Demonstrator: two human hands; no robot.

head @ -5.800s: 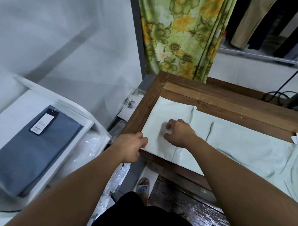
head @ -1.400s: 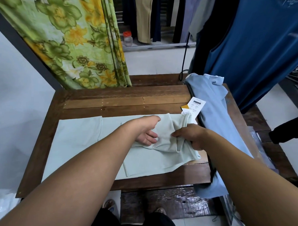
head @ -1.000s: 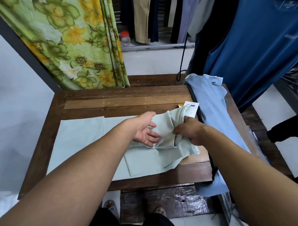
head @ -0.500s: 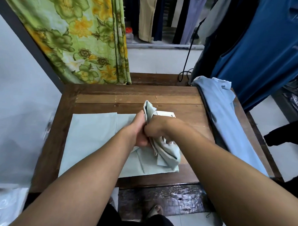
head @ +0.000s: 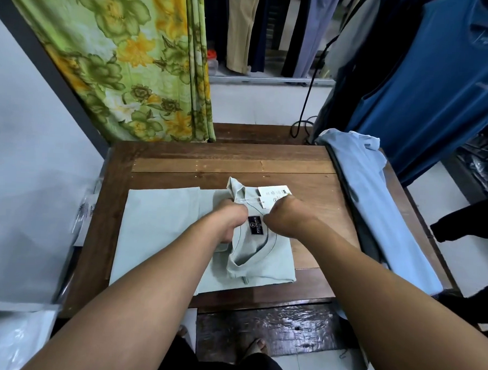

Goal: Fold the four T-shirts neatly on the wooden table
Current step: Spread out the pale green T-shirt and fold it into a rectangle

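A pale mint-green T-shirt (head: 162,226) lies partly folded on the wooden table (head: 238,163). Its collar end is doubled back over the body, with the dark neck label (head: 254,225) and a white hang tag (head: 273,194) showing. My left hand (head: 230,220) grips the folded cloth just left of the label. My right hand (head: 284,218) grips the cloth just right of it, knuckles up. A light blue T-shirt (head: 376,207) lies lengthwise along the table's right edge.
A green floral curtain (head: 136,57) hangs behind the table's left corner. Dark blue garments (head: 437,81) hang at the right, close to the table. A black cable (head: 308,98) drops behind the table. Plastic bags (head: 9,339) lie at lower left. My feet stand below the table's front edge.
Both hands carried the shirt's collar end from the right over toward the middle and laid it down on the body; the label and tag now face up.
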